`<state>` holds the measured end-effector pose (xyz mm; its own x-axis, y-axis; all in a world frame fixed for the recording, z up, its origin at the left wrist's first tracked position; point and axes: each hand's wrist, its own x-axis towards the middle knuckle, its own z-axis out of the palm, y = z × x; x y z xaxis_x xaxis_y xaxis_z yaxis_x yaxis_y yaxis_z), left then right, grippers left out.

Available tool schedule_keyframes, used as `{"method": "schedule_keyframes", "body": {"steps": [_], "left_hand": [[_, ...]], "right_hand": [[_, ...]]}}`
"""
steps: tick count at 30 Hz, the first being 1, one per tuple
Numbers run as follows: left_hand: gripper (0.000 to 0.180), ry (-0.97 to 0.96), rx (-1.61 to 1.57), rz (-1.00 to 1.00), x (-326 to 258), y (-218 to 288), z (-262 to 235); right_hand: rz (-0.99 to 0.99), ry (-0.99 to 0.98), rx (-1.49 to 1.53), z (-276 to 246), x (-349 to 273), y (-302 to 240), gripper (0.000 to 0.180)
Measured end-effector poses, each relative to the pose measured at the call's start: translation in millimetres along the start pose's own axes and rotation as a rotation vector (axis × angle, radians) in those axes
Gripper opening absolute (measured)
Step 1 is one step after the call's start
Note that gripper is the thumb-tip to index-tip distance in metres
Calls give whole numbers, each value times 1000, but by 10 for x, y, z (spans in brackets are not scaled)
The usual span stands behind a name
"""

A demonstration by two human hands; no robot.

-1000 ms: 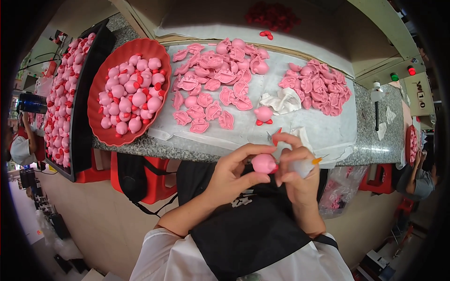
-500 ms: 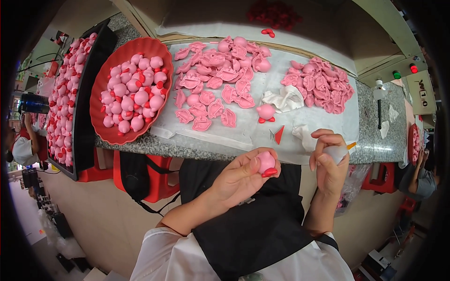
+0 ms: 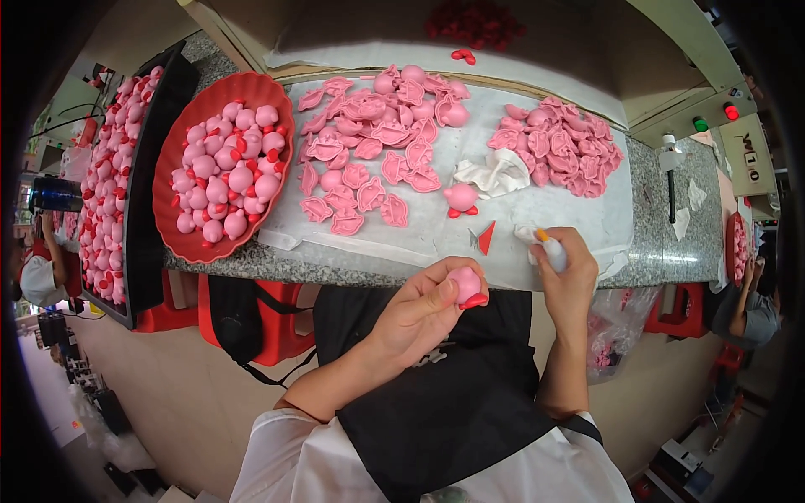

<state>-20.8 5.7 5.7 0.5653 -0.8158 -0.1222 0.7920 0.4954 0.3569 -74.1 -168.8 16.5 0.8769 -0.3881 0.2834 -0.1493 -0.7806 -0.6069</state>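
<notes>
My left hand (image 3: 411,317) is closed around a small pink round figure (image 3: 462,285) with red feet, thumb on its side, just in front of the table edge. My right hand (image 3: 573,277) grips a small white squeeze bottle (image 3: 554,253). Its yellow-orange nozzle points up and away, close to a crumpled white tissue (image 3: 526,232) on the papered worktop; I cannot tell whether they touch. Another pink figure with red feet (image 3: 460,198) sits on the paper farther off, and a red folded scrap (image 3: 485,238) lies nearer me.
A red scalloped bowl (image 3: 168,220) and a black tray (image 3: 149,239), both full of pink figures, are at the left. Loose pink pieces (image 3: 369,109) and a second pink pile (image 3: 558,147) cover the far paper. A larger crumpled tissue (image 3: 496,173) lies between. A shelf (image 3: 579,50) stands behind.
My right hand has moved left and turned the bottle, so the nozzle, which pointed right, is now by the small tissue. My left hand still holds the figure, slightly farther left in view.
</notes>
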Motion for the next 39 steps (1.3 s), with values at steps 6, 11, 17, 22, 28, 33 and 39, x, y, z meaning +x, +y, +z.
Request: {"method": "schedule_keyframes", "body": {"steps": [6,11,17,22,28,33,39], "left_hand": [[39,-47,-32,-53,-9,-37,-13],[33,-51,19,-75,-52,-31,-18],[33,-19,-37,-166,-93,-109,-53],[36,-178,-1,-181,-27,-45,-31],[37,-82,169,-101,-57,21,10],[33,-1,1318,694,1,88,18],[32,34,1582,917,43,103,64]], "right_hand": [[183,-53,970,-172,-86,-433,16],[168,-313,913,-59,-32,-590,19],[168,-257,781,42,-134,-549,20],[395,241,1058,54,-106,-469,17],[431,278,1136,-137,-38,-327,18],[417,155,990,-221,-154,-173,22],[143,7,801,41,-198,-579,20]]}}
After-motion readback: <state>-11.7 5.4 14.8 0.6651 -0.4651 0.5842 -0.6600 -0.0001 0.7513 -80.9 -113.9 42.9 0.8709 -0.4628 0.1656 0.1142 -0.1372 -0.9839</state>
